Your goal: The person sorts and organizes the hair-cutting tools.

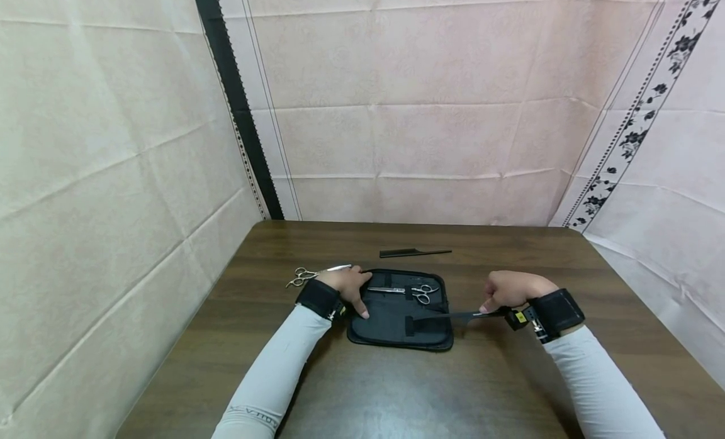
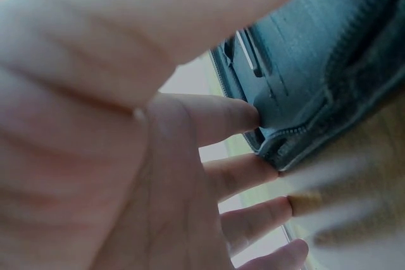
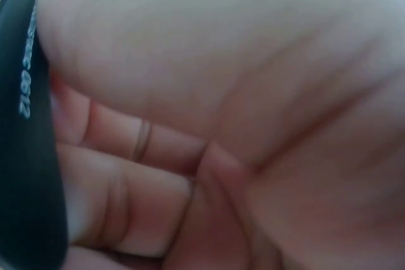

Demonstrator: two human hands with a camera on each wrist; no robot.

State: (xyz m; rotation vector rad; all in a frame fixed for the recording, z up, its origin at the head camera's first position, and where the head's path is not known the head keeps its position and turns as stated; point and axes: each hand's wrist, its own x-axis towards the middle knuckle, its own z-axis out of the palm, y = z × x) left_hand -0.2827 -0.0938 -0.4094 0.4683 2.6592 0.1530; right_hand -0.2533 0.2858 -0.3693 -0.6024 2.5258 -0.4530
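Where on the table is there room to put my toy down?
The table is bare in front of the black case, between the sleeves, and behind the comb. It is crowded around the case, both hands and the loose scissors.

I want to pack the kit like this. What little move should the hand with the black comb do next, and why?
Probably slide the comb a bit further left, under the strap of the open case. The right hand grips its end, its tip already points into the case, and the left hand presses the case's left edge steady.
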